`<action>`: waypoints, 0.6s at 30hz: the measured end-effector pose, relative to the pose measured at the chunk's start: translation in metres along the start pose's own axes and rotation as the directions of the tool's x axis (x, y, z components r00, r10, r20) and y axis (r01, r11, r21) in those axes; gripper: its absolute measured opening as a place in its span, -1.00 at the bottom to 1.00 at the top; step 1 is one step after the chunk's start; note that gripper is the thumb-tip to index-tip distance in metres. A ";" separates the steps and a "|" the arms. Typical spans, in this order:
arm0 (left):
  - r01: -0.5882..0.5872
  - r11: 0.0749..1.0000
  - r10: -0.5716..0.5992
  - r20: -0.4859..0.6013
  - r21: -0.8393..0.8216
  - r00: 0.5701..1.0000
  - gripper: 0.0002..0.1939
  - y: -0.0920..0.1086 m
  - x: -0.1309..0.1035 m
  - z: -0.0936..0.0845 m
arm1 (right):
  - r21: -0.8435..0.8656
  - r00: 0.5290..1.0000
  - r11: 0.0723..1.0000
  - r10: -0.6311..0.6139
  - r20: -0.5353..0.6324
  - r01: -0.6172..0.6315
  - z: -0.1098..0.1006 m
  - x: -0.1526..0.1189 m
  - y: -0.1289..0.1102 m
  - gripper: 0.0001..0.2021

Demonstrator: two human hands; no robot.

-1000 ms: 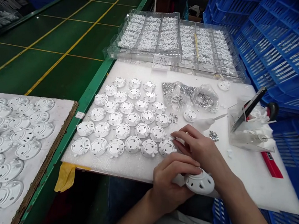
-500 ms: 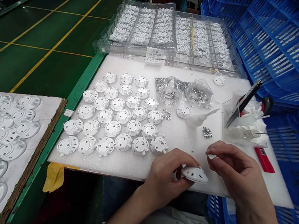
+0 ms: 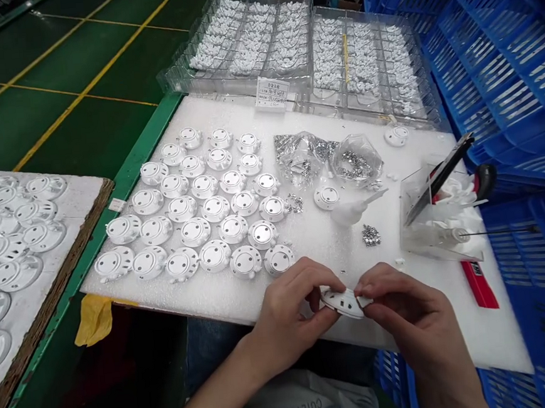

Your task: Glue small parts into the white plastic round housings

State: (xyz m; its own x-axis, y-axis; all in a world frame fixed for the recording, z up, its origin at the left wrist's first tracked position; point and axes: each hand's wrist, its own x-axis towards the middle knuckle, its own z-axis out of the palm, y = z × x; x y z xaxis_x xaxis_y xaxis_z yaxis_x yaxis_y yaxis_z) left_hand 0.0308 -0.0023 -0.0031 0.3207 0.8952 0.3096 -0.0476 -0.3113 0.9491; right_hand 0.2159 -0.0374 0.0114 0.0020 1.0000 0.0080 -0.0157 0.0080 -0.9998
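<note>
My left hand grips a round white plastic disc by its left side, tilted, with small dark slots showing along its face. At the disc's right edge, my right hand pinches a small white piece between thumb and fingertips. The piece appears to touch the disc; its exact shape is mostly hidden by the fingers. Just beyond my hands lie a small heap of metal parts and a translucent nozzle bottle. A single white disc rests behind the bottle.
Rows of white discs cover the foam board's left half. Bags of metal parts lie at its middle, with clear trays of white pieces behind. To the right stand a clear tool box, a red object and blue crates.
My right hand has moved left, bringing the small white piece to the disc's edge. My left hand has raised the disc slightly and shifted it left. The camera view has shifted a little.
</note>
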 end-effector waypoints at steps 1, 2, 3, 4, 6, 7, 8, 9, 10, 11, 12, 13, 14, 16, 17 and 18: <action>-0.003 1.000 0.003 0.005 0.006 1.000 -0.84 0.000 0.000 0.000 | -0.005 1.000 1.000 -0.004 0.003 0.004 0.000 0.000 0.001 -0.91; -0.008 1.000 0.008 0.010 0.013 1.000 -0.85 0.000 0.000 0.000 | -0.005 1.000 1.000 -0.008 0.004 0.008 -0.001 0.000 0.002 -0.92; -0.014 1.000 0.014 0.010 0.019 1.000 -0.84 0.000 0.000 0.000 | -0.001 1.000 1.000 -0.012 0.002 0.012 -0.001 0.000 0.003 -0.92; -0.021 1.000 0.021 0.007 0.024 1.000 -0.84 0.000 0.000 0.000 | 0.008 1.000 1.000 -0.017 0.001 0.017 -0.001 0.000 0.003 -0.93; -0.034 0.999 0.034 -0.002 0.030 0.999 -0.83 0.000 0.000 0.000 | 0.027 1.000 0.999 -0.017 -0.005 0.017 -0.002 0.000 0.004 -0.92; -0.039 0.999 0.039 -0.005 0.032 0.999 -0.83 0.000 0.000 0.000 | 0.035 1.000 0.999 -0.014 -0.009 0.014 -0.002 -0.001 0.005 -0.91; -0.042 0.999 0.043 -0.005 0.032 0.999 -0.82 0.000 0.000 0.000 | 0.042 1.000 0.999 -0.010 -0.012 0.011 -0.002 -0.001 0.005 -0.90; -0.045 0.998 0.045 -0.004 0.031 0.999 -0.82 0.000 0.000 0.000 | 0.048 1.000 0.999 -0.007 -0.015 0.007 -0.003 -0.002 0.005 -0.89; -0.048 0.998 0.048 -0.002 0.029 0.999 -0.81 0.000 0.000 0.000 | 0.053 1.000 0.999 -0.004 -0.017 0.005 -0.003 -0.002 0.004 -0.89; -0.052 0.998 0.052 -0.002 0.025 0.999 -0.81 0.000 0.000 0.000 | 0.057 1.000 0.998 -0.004 -0.016 0.005 -0.004 -0.002 0.004 -0.89; -0.057 0.998 0.057 -0.003 0.020 0.998 -0.81 0.000 0.000 0.000 | 0.059 1.000 0.998 -0.007 -0.012 0.008 -0.004 -0.003 0.004 -0.89; -0.062 0.998 0.062 -0.005 0.013 0.998 -0.81 0.000 0.000 0.000 | 0.058 1.000 0.998 -0.011 -0.007 0.011 -0.004 -0.003 0.003 -0.90; -0.066 0.998 0.066 -0.006 0.009 0.998 -0.81 0.000 0.000 0.000 | 0.055 1.000 0.998 -0.016 -0.001 0.016 -0.004 -0.002 0.003 -0.90; -0.070 0.998 0.070 -0.004 0.007 0.998 -0.84 0.000 0.000 0.000 | 0.039 1.000 0.999 -0.024 0.014 0.024 -0.004 -0.002 0.001 -0.89; -0.071 0.997 0.071 -0.001 0.009 0.997 -0.85 -0.001 0.000 0.001 | 0.029 0.999 0.999 -0.028 0.022 0.027 -0.004 -0.001 -0.001 -0.88; -0.071 0.997 0.071 0.002 0.012 0.998 -0.87 -0.001 0.000 0.001 | 0.019 0.999 0.999 -0.031 0.028 0.031 -0.004 -0.001 -0.002 -0.88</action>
State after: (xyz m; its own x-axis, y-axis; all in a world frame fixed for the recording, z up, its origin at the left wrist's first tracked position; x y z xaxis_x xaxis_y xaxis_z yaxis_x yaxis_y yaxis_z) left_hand 0.0317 -0.0019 -0.0039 0.3180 0.8704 0.3758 -0.0588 -0.3775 0.9241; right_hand 0.2199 -0.0386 0.0130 -0.0257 0.9989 0.0398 -0.0351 0.0389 -0.9986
